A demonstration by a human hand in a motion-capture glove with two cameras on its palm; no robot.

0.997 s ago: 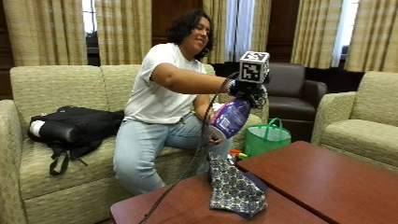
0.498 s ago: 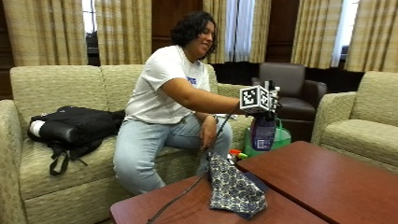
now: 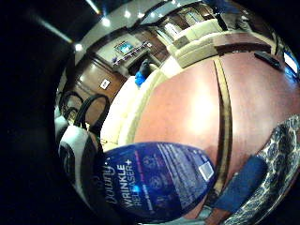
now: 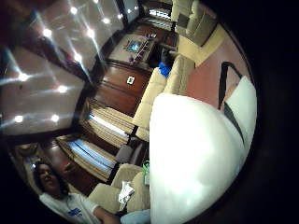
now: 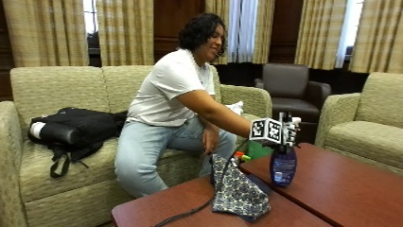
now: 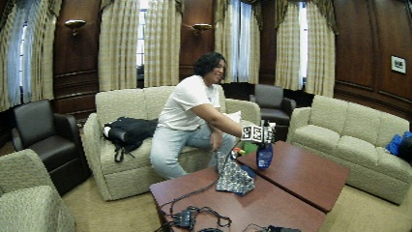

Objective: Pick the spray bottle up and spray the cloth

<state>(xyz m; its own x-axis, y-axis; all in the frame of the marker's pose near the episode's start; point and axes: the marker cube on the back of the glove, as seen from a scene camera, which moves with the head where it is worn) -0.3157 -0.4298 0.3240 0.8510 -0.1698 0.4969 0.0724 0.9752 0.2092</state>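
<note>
A blue spray bottle (image 5: 283, 166) with a white sprayer top stands upright at the edge of the red-brown table (image 5: 343, 191). My gloved right hand (image 5: 288, 131) grips its top from above. Left of the bottle, a dark patterned cloth (image 5: 238, 191) rises to a peak just below the person's bare left hand (image 5: 209, 138); whether that hand holds it I cannot tell. The little finger side palm view shows the bottle's label (image 3: 154, 183) close up, with the cloth (image 3: 281, 159) beside it on the table. The bottle's white top (image 4: 196, 158) fills much of the thumb side palm view.
A black backpack (image 5: 75, 127) lies on the sofa beside the seated person. A green bag (image 5: 255, 150) stands on the floor behind the table. Beige sofas (image 5: 368, 135) and a brown armchair (image 5: 293, 90) ring the table. Cables and small devices (image 6: 193, 217) lie at its near end.
My right hand has carried the bottle from chest height, tilted by the cloth, to the right and down until it stands upright on the table. The cloth has stayed in place.
</note>
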